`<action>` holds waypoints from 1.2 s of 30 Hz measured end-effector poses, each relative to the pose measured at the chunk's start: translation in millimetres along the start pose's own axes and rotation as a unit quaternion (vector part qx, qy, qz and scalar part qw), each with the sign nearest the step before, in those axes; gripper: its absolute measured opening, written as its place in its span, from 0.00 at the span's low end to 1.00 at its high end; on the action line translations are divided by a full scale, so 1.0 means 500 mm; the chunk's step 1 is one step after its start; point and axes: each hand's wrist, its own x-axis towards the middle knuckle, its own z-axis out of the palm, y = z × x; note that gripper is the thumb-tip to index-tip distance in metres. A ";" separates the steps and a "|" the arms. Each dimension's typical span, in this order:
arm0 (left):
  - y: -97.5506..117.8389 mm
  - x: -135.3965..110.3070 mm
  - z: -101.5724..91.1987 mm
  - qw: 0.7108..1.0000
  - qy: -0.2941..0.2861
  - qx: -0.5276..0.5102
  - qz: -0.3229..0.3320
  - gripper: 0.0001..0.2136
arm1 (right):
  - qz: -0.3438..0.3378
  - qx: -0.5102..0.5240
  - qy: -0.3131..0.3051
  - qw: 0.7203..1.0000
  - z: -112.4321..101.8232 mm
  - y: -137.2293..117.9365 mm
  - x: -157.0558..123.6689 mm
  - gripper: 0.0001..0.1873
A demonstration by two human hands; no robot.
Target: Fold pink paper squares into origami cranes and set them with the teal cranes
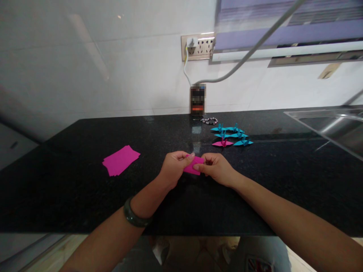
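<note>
A small piece of folded pink paper (pixel 193 169) is held between both hands above the dark countertop. My left hand (pixel 176 166) pinches its left side, thumb on top. From the right, my right hand (pixel 217 168) grips the other side with its thumb across the paper's face. The fingers beneath the paper are partly hidden. Beyond my right hand, several blue origami cranes (pixel 243 142) stand in a group with one pink origami crane (pixel 223 143). Off to the left lies a loose stack of pink paper sheets (pixel 121 160).
A phone-like device (pixel 197 100), its screen blurred out, leans on the wall with a beaded strap (pixel 210 121) beside it. Its cable runs to a wall socket panel (pixel 197 47). At the right is a metal sink (pixel 340 126). The countertop (pixel 70 196) ends close to my body.
</note>
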 end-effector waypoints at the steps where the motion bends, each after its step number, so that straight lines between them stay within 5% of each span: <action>1: 0.001 0.000 -0.001 1.000 -0.004 -0.005 -0.003 0.12 | 0.001 0.002 -0.001 1.000 -0.001 -0.001 0.000 0.15; 6: 0.009 0.002 -0.006 0.997 -0.033 -0.056 -0.043 0.20 | 0.004 0.014 0.002 1.000 -0.004 -0.001 -0.001 0.15; 21: 0.003 -0.002 0.002 0.999 0.008 0.027 0.023 0.08 | -0.056 -0.064 0.022 0.996 -0.001 -0.010 -0.001 0.15; 26: 0.005 0.003 -0.007 0.997 0.053 -0.006 0.051 0.08 | -0.046 -0.023 -0.003 0.999 -0.006 -0.003 0.001 0.10; 36: 0.005 0.004 -0.005 0.998 0.053 -0.006 0.034 0.11 | -0.001 0.049 0.023 0.999 -0.010 -0.020 -0.004 0.13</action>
